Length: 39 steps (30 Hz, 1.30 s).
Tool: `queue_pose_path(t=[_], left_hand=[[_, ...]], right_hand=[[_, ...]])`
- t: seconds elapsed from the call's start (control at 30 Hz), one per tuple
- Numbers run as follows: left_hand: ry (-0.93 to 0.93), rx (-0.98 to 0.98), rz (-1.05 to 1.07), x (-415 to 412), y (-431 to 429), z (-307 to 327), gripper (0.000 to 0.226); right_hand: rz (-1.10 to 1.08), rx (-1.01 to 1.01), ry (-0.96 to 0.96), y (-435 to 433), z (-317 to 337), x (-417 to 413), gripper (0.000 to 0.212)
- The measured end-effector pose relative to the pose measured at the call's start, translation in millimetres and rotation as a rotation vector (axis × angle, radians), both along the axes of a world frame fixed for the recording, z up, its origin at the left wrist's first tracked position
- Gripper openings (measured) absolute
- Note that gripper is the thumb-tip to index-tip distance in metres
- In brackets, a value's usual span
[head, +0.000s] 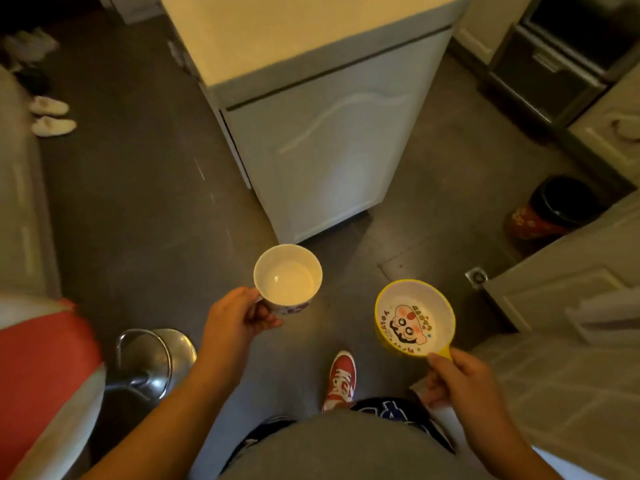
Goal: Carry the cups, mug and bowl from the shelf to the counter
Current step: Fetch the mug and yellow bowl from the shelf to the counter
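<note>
Left hand (235, 317) closed on white mug's (288, 277) handle; right hand (460, 379) grips yellow cartoon-printed bowl (414, 318) by its tab; lettering illegible.

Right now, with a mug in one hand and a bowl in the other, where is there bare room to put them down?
The pale counter top straight ahead shows bare all the way to its front edge, above the white cabinet door. The left hand holds the mug, the right hand the yellow bowl. The floor is busier: a metal stool base on the left, a dark bin on the right.
</note>
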<state>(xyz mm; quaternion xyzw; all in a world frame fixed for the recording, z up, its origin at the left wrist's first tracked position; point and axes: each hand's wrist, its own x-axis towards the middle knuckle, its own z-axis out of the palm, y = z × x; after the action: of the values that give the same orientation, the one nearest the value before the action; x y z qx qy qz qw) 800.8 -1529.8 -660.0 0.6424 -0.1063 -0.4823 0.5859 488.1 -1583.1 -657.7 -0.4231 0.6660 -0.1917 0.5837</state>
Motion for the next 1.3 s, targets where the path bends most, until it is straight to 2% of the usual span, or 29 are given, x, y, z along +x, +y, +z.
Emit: queue_pose_path(t=[0.1,0.23,0.37,0.47,0.63,0.83,0.97,1.13,1.3], left_hand=[[-0.016,0.041,0.016,23,-31,1,0.047],[-0.063,0.110,0.031,55,-76,-1,0.053],[-0.246,0.118,-0.165,87,-137,0,0.045],[-0.175,0.115,-0.242,104,-203,0,0.043],[-0.131,0.076,-0.432,101,-311,5,0.027],[-0.098,0.006,-0.695,39,-425,11,0.032],[-0.071,-0.012,-0.810,-31,-486,9,0.030],[-0.035,-0.002,-0.827,-124,-551,6,0.034],[-0.071,0.005,-0.773,-189,-596,15,0.024]], right_hand=[[0.009,-0.028,0.007,-55,6,29,0.027],[0.005,-0.050,-0.016,-124,11,69,0.023],[-0.035,-0.047,-0.004,-183,7,101,0.021],[-0.121,-0.050,0.016,-217,4,114,0.022],[-0.327,-0.040,0.068,-247,10,105,0.024],[-0.634,0.014,0.085,-254,16,59,0.022],[-0.748,0.053,0.101,-264,13,17,0.022],[-0.781,0.067,0.089,-303,4,-56,0.019],[-0.721,0.026,0.089,-369,1,-130,0.026]])
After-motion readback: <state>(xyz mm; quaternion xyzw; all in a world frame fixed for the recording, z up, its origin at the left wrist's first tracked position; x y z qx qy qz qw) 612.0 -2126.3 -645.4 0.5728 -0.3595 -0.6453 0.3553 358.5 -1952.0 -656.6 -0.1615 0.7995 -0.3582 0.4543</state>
